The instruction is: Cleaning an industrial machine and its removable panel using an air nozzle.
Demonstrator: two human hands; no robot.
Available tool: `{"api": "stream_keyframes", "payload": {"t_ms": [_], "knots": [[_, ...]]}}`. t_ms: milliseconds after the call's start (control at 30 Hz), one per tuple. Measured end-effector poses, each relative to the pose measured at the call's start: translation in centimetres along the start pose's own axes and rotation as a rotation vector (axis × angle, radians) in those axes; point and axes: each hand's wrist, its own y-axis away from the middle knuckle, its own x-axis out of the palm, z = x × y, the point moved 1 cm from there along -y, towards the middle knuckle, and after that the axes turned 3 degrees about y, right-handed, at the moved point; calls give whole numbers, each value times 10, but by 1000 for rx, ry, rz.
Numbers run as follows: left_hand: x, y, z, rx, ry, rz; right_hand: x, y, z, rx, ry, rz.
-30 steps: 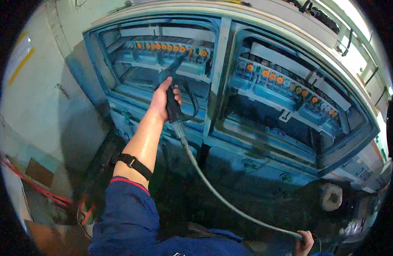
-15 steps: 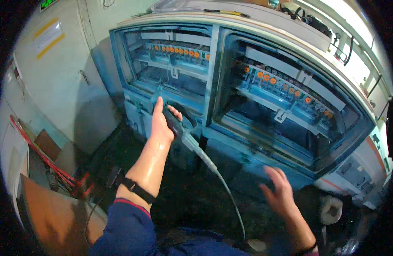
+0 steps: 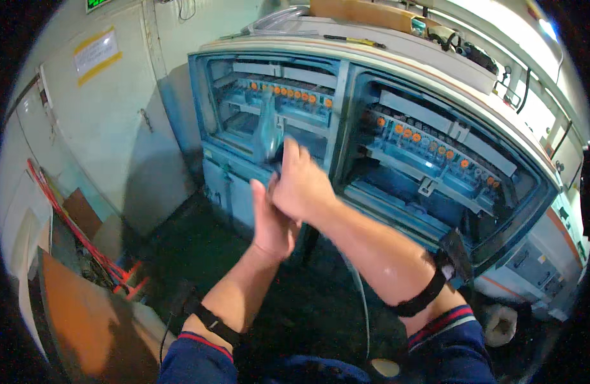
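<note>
My right hand (image 3: 306, 187) is closed round the dark grip of a hose-fed hand gun (image 3: 267, 134). Just below it, my left hand (image 3: 273, 228) wraps the lower end of the same handle, thumb pointing up. The gun's bluish, blurred front end points up and away, in front of the left opening of a blue-grey cabinet (image 3: 342, 121). A pale hose (image 3: 365, 307) hangs down from beneath my hands. My fingers partly hide the handle. Inside both openings run rows of orange round parts (image 3: 407, 133) above clear plastic ledges.
Red bars (image 3: 84, 237) and a brown panel (image 3: 84, 307) lean at the left, near a pale door (image 3: 109, 109). On the cabinet top lie a yellow-black tool (image 3: 356, 41), clear tubing (image 3: 279, 19) and a cardboard box (image 3: 365, 13). A white roll (image 3: 501, 325) stands at lower right.
My right hand has come up from the lower right and taken hold of the gun beside my left. The gun has tilted more upright, and the view has shifted slightly left.
</note>
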Motion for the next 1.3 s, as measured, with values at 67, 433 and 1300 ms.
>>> {"api": "stream_keyframes", "payload": {"t_ms": [67, 433, 1300], "knots": [[-81, 19, 45, -214, -72, 37, -7, -41, 48, 36, 13, 27], [-323, 305, 78, -805, -1095, 406, -147, -209, 119, 31, 204, -383], [-384, 362, -92, -300, -1017, -457, 24, -113, 19, 253, 631, 109]]}}
